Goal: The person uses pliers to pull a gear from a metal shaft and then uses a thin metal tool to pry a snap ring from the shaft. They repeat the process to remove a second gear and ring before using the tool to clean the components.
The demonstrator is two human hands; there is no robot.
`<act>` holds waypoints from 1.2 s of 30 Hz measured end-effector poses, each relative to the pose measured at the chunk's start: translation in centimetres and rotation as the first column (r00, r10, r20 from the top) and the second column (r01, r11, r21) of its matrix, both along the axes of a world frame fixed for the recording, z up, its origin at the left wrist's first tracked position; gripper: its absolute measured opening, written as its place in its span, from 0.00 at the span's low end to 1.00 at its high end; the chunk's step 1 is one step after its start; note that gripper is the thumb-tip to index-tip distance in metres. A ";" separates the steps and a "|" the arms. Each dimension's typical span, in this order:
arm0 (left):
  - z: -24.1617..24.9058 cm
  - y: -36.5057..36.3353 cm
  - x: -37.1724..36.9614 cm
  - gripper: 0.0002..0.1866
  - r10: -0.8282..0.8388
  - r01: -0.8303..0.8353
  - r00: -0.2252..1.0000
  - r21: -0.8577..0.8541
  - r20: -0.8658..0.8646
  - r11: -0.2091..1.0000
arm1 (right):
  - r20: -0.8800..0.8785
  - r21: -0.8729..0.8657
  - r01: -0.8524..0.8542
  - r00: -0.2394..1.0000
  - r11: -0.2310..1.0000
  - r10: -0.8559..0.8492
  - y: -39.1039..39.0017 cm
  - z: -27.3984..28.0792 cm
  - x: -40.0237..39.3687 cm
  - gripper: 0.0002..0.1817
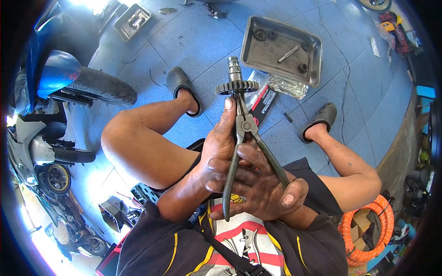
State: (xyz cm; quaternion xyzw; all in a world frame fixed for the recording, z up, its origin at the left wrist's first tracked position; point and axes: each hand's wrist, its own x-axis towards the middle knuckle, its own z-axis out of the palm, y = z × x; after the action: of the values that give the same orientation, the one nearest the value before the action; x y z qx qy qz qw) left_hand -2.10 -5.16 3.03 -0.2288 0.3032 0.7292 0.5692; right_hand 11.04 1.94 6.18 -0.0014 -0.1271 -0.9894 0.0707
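Observation:
In the middle of the head view, a metal shaft (235, 69) with a toothed gear (237, 87) on it stands nearly upright. My left hand (218, 140) is closed round its lower part, thumb pointing up just below the gear; its other fingers are largely hidden. The narrow jaws of the snap ring pliers (247, 125) reach up to the underside of the gear. My right hand (260, 195) grips the pliers' spread handles, thumb on the right one and fingers stretching across behind the left one. Whether the jaw tips hold a ring is too small to tell.
A metal tray (314, 76) with gears and a shaft lies ahead on the blue tiled floor. Beside it are a clear plastic pack (287, 86) and a red-and-black package (264, 103). Motorcycles (99, 85) stand left. Orange coiled tubing (386, 216) lies right, a smaller tray (133, 23) far left.

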 end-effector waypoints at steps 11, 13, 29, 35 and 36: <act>-0.1 -0.3 0.1 0.26 -0.058 0.045 0.993 0.130 0.102 0.990 | 0.075 0.028 0.071 0.995 0.997 -0.072 -1.3 0.6 0.0 0.52; -0.4 -0.3 0.3 0.25 -0.020 -0.013 0.989 0.215 0.149 0.977 | 0.067 0.040 0.074 0.995 0.996 -0.076 -1.6 0.4 0.0 0.52; 0.4 -0.2 0.7 0.25 0.014 -0.035 0.994 0.186 0.109 0.982 | -0.075 -0.127 0.119 0.989 0.985 -0.129 -3.1 -0.6 -0.1 0.44; 0.3 -0.6 0.5 0.25 -0.014 0.001 0.997 0.160 0.079 0.987 | 0.032 -0.109 0.096 0.995 0.989 -0.093 -2.7 0.1 -0.1 0.41; 0.1 -0.7 0.5 0.26 -0.025 0.018 0.999 0.144 0.048 0.989 | 0.031 -0.108 0.095 0.995 0.990 -0.092 -3.0 -0.1 0.1 0.41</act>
State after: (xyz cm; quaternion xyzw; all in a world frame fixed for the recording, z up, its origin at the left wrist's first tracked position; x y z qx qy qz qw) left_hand -1.57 -5.83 3.08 -0.2018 0.2380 0.7371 0.5994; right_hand 11.15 -1.08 6.03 0.0014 -0.1819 -0.9831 0.0223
